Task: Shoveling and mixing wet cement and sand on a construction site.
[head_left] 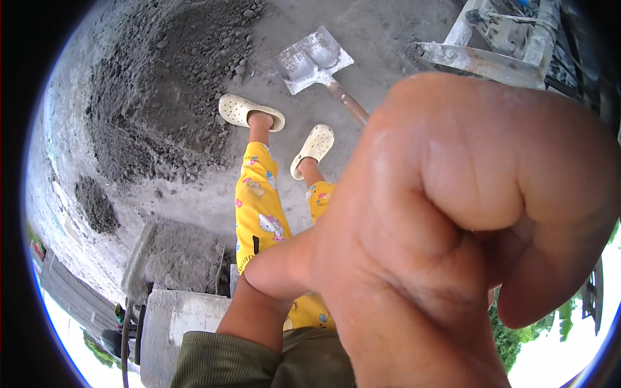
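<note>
Close to the camera, my right hand (446, 213) fills much of the right side. Its fingers are curled in towards the palm; whether anything is inside them is hidden. Beyond it on the ground lies a shovel (315, 58) with a scuffed grey metal blade and a brown handle (348, 102). The lower end of that handle disappears behind my right hand. My left arm (259, 310), below an olive ribbed sleeve (223, 359), bends to the right and passes behind the right hand. My left hand itself does not show.
A heap of dark grey, lumpy sand (168, 84) spreads at the upper left, with a smaller mound (96, 204) below. Cream clogs (315, 150) stand on the dusty ground under yellow printed trousers (260, 204). A dusty metal frame (485, 63) is at upper right, a grey block (184, 320) at lower left.
</note>
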`<state>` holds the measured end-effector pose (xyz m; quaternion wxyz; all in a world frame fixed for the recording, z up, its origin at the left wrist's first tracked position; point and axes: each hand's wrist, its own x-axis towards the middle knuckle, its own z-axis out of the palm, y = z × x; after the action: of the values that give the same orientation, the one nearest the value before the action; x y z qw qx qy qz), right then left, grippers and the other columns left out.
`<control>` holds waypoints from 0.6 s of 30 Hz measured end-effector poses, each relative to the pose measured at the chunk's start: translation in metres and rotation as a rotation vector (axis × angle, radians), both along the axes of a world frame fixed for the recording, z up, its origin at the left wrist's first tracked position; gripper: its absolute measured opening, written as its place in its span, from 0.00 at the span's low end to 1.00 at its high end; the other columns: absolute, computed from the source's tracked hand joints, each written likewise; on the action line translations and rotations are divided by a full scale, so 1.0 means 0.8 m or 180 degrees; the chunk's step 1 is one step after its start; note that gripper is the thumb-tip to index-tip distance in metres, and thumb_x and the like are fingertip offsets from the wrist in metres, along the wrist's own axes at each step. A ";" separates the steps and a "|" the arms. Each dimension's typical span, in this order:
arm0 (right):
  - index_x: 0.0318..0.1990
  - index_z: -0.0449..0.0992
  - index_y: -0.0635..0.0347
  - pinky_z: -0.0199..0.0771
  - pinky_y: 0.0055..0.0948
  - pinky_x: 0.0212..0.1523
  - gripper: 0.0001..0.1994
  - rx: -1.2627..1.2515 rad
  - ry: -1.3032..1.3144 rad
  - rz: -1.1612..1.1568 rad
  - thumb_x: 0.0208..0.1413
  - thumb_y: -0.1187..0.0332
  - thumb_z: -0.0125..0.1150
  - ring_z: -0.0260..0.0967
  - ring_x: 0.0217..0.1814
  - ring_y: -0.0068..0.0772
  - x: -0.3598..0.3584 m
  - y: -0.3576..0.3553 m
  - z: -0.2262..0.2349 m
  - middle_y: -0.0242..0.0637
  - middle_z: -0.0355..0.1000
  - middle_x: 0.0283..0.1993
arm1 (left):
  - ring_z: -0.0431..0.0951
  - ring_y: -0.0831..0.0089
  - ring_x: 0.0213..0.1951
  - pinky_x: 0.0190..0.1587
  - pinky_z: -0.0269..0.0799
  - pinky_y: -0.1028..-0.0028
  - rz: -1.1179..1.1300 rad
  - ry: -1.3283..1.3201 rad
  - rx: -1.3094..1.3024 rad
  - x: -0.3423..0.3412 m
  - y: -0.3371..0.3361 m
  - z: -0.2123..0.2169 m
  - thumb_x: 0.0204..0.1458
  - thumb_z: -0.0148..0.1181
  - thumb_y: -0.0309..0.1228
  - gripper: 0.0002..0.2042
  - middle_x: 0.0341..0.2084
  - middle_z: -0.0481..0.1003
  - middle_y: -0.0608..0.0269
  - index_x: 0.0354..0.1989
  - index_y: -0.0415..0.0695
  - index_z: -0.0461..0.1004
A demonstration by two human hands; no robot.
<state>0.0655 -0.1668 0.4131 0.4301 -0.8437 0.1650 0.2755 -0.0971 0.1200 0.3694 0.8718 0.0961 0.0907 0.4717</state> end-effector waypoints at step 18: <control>0.19 0.63 0.59 0.62 0.24 0.16 0.10 -0.0047 -0.0037 -0.0106 0.47 0.64 0.50 0.58 0.13 0.26 0.011 -0.010 -0.003 0.32 0.59 0.15 | 0.61 0.85 0.19 0.23 0.58 0.84 0.0496 0.3910 0.2186 -0.028 0.011 -0.088 0.47 0.54 0.32 0.10 0.14 0.65 0.70 0.23 0.37 0.67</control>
<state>0.0743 -0.1748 0.4110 0.4294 -0.8456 0.1786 0.2621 -0.1192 0.1291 0.2993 0.5471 0.6076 0.4187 0.3951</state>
